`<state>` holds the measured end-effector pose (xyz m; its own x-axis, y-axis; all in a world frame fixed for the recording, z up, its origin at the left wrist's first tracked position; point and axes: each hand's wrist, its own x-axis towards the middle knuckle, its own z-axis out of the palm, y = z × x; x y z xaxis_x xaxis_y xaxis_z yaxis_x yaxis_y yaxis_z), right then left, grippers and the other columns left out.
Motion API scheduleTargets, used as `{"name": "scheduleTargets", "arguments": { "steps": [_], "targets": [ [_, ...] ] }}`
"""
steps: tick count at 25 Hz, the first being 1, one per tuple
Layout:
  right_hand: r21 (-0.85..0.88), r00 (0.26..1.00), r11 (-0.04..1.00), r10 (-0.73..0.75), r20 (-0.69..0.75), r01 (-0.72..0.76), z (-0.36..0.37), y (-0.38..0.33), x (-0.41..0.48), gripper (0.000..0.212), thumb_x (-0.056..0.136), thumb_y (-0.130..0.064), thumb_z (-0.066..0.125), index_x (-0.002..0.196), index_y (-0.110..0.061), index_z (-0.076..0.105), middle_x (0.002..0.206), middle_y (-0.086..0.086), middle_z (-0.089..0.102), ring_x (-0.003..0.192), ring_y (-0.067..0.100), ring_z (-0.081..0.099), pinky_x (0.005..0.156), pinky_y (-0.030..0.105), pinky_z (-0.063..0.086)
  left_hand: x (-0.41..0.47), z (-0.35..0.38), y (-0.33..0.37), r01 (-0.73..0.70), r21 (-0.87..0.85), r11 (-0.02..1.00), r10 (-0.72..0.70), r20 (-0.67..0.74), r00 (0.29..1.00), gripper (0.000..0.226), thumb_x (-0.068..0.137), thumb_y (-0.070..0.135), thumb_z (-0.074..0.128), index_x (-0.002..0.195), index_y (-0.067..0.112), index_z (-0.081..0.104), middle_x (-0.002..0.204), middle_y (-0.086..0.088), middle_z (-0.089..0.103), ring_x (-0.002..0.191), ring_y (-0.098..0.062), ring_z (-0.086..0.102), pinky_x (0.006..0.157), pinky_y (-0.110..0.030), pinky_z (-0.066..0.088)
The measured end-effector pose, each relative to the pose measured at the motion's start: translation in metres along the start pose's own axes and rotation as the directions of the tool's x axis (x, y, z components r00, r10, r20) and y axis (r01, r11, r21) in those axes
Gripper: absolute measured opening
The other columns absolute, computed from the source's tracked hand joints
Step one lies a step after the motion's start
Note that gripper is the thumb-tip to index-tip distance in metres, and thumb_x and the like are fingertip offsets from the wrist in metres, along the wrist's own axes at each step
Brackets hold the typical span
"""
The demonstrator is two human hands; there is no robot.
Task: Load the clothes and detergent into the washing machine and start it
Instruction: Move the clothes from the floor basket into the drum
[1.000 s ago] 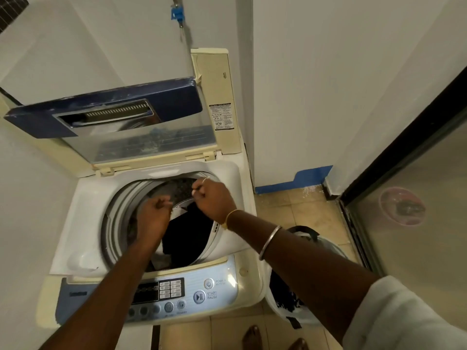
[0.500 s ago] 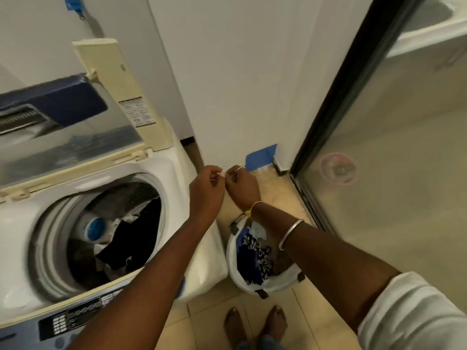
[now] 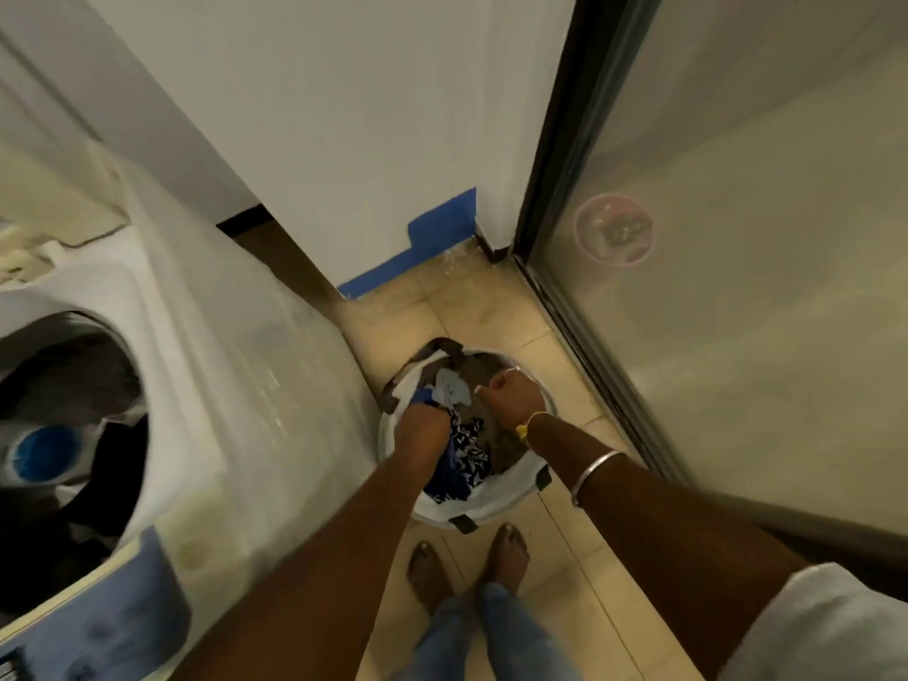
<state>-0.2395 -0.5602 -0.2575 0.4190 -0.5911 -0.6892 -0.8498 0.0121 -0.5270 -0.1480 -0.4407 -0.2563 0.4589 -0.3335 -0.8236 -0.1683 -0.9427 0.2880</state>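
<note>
A white top-loading washing machine (image 3: 206, 385) stands at the left with its drum open and dark clothes (image 3: 103, 464) inside. On the floor to its right sits a white laundry basket (image 3: 496, 503) holding blue, patterned and brown clothes (image 3: 469, 454). Both hands are down in the basket. My left hand (image 3: 422, 427) is curled into the blue clothes at the basket's left side. My right hand (image 3: 511, 393) is curled, its fingers gripping a pale blue cloth (image 3: 454, 390) near the top of the pile.
A white wall with blue tape (image 3: 422, 248) at its foot stands behind the basket. A dark-framed glass door (image 3: 737, 287) runs along the right. My bare feet (image 3: 467, 567) stand on beige floor tiles just in front of the basket.
Both hands left the washer drum, passed over its right edge and dropped into the laundry basket. The view swung right and down, away from the lid.
</note>
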Motion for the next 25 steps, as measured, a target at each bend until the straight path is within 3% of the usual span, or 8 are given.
{"name": "scheduleTargets", "arguments": {
  "steps": [2,4,7,9,12,16,19,25],
  "targets": [
    [-0.038,0.995,0.999,0.037,0.096,-0.033,0.02,0.039,0.028,0.025,0.091,-0.029,0.069,0.101,-0.007,0.065,0.1,0.01,0.062,0.103,0.026,0.06,0.078,0.027,0.042,0.036,0.04,-0.023,0.06,-0.062,0.996,-0.059,0.019,0.998,0.035,0.102,0.021,0.051,0.129,0.002,0.06,0.121,-0.017,0.066,0.112,-0.034,0.062,0.094,-0.043,0.05],
    [-0.039,0.98,0.998,0.053,0.191,-0.046,0.049,0.075,0.057,0.035,0.089,-0.03,0.073,0.113,-0.009,0.058,0.111,0.005,0.057,0.105,0.019,0.055,0.082,0.026,0.043,0.07,0.075,-0.044,0.165,-0.289,0.943,-0.171,0.004,0.985,0.036,0.097,0.02,0.058,0.128,0.002,0.059,0.121,-0.018,0.064,0.112,-0.037,0.06,0.098,-0.045,0.05],
    [-0.022,0.971,0.999,0.03,0.239,-0.025,0.102,0.122,0.112,0.073,0.072,-0.048,0.083,0.132,-0.014,0.056,0.129,0.001,0.062,0.119,0.023,0.059,0.095,0.032,0.05,0.117,0.11,-0.063,0.279,-0.579,0.766,-0.278,0.092,0.956,0.041,0.092,0.019,0.067,0.13,0.006,0.055,0.115,-0.013,0.063,0.099,-0.033,0.062,0.096,-0.045,0.052],
    [0.034,0.969,0.999,0.027,0.247,-0.037,0.13,0.143,0.147,0.073,0.071,-0.043,0.085,0.132,-0.015,0.057,0.131,0.003,0.062,0.12,0.021,0.058,0.102,0.033,0.048,0.16,0.128,-0.075,0.329,-0.672,0.663,-0.307,0.157,0.939,0.042,0.09,0.015,0.07,0.128,0.009,0.052,0.118,-0.011,0.061,0.096,-0.032,0.063,0.096,-0.044,0.051],
    [0.087,0.989,0.996,0.014,0.149,-0.028,0.149,0.153,0.183,0.062,0.078,-0.034,0.084,0.131,-0.012,0.06,0.132,0.007,0.062,0.123,0.025,0.057,0.107,0.035,0.044,0.218,0.151,-0.095,0.36,-0.624,0.694,-0.378,0.111,0.919,0.1,0.073,0.031,0.085,0.152,0.006,0.029,0.147,-0.016,0.048,0.127,-0.038,0.053,0.103,-0.043,0.046],
    [-0.015,0.997,0.999,0.036,0.068,-0.035,0.173,0.175,0.24,0.086,0.083,-0.053,0.073,0.151,-0.014,0.039,0.151,0.011,0.044,0.14,0.033,0.04,0.117,0.038,0.028,0.276,0.171,-0.106,0.408,-0.571,0.712,-0.488,0.015,0.873,0.161,0.036,0.066,0.087,0.158,0.011,-0.002,0.158,-0.02,0.028,0.141,-0.042,0.036,0.113,-0.055,0.037],
    [-0.056,0.989,0.992,0.116,0.091,-0.111,0.187,0.189,0.272,0.098,0.078,-0.067,0.068,0.155,-0.018,0.032,0.157,0.01,0.036,0.143,0.033,0.036,0.119,0.043,0.028,0.305,0.179,-0.106,0.431,-0.516,0.74,-0.534,-0.062,0.843,0.152,0.052,0.069,0.086,0.157,0.008,-0.005,0.159,-0.023,0.022,0.143,-0.044,0.03,0.116,-0.056,0.032],
    [-0.24,0.991,0.969,0.02,-0.135,-0.053,0.193,0.205,0.308,0.038,0.099,-0.042,0.055,0.126,-0.015,0.059,0.125,0.008,0.06,0.113,0.027,0.06,0.085,0.027,0.039,0.324,0.19,-0.138,0.256,-0.443,0.859,-0.429,-0.35,0.833,0.106,0.075,0.048,0.082,0.15,-0.003,0.027,0.142,-0.025,0.051,0.126,-0.042,0.054,0.104,-0.05,0.047]
  ]
}}
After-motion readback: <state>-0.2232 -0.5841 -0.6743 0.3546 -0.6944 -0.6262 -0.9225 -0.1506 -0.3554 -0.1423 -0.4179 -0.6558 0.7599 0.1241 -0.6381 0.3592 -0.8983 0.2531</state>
